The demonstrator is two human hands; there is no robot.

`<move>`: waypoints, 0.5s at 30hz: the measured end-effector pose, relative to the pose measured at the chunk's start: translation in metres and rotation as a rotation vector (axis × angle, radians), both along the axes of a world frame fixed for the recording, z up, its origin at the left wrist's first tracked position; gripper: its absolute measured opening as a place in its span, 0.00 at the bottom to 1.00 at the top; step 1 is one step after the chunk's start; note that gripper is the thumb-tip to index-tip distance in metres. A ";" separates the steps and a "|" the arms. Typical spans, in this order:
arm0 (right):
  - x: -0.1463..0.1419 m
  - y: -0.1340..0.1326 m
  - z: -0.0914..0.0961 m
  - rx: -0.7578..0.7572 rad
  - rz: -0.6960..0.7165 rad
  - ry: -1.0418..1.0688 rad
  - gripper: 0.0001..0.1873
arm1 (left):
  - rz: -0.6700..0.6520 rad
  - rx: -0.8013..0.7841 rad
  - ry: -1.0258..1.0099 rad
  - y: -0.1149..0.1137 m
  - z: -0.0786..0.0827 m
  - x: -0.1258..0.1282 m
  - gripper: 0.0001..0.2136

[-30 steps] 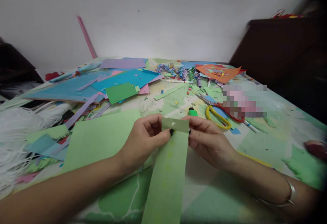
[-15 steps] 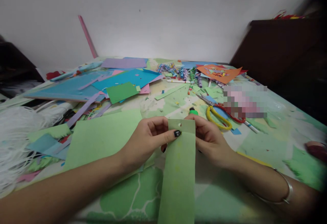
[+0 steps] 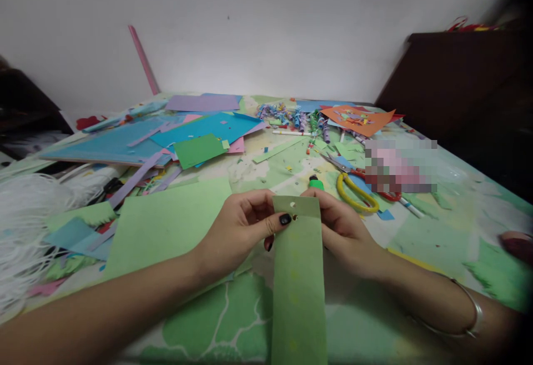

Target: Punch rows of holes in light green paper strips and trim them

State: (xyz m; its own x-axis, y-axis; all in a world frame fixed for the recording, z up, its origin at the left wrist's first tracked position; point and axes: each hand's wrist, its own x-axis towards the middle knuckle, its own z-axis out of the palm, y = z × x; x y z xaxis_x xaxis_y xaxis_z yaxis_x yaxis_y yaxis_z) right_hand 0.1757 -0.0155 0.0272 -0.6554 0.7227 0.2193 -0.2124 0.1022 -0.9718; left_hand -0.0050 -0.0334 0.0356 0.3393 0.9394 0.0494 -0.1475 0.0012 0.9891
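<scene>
Between my two hands hangs a long light green paper strip (image 3: 298, 287), its near end running out of view at the bottom. Two small holes show close to its top edge, one above the other. My left hand (image 3: 254, 223) pinches the strip's left edge, the thumb with its dark nail lying on the front beside the lower hole. On the opposite edge my right hand (image 3: 343, 229) grips the paper, with its fingertips hidden behind. A green-bodied object with a black top (image 3: 316, 182) lies just beyond the strip. To the left rests a larger light green sheet (image 3: 166, 226).
Scissors (image 3: 357, 201) with yellow and red handles lie beyond my right hand. Blue card (image 3: 208, 129) and a green piece (image 3: 200, 151) sit back left. White cord (image 3: 25, 231) heaps at far left. Orange paper (image 3: 362, 123) holds small scraps near the wall.
The strip's lower part has swung to the right and hangs straighter. My left thumb has slid slightly left, uncovering the lower hole.
</scene>
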 end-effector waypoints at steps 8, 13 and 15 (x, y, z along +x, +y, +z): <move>0.002 0.001 0.003 0.074 -0.140 -0.067 0.10 | -0.009 -0.013 0.041 -0.003 -0.001 -0.001 0.09; 0.004 0.007 0.001 0.053 -0.298 -0.153 0.13 | 0.032 -0.002 0.046 -0.003 0.003 -0.001 0.09; 0.005 0.009 -0.001 0.016 -0.366 -0.175 0.14 | 0.028 -0.003 0.042 -0.002 0.003 -0.001 0.08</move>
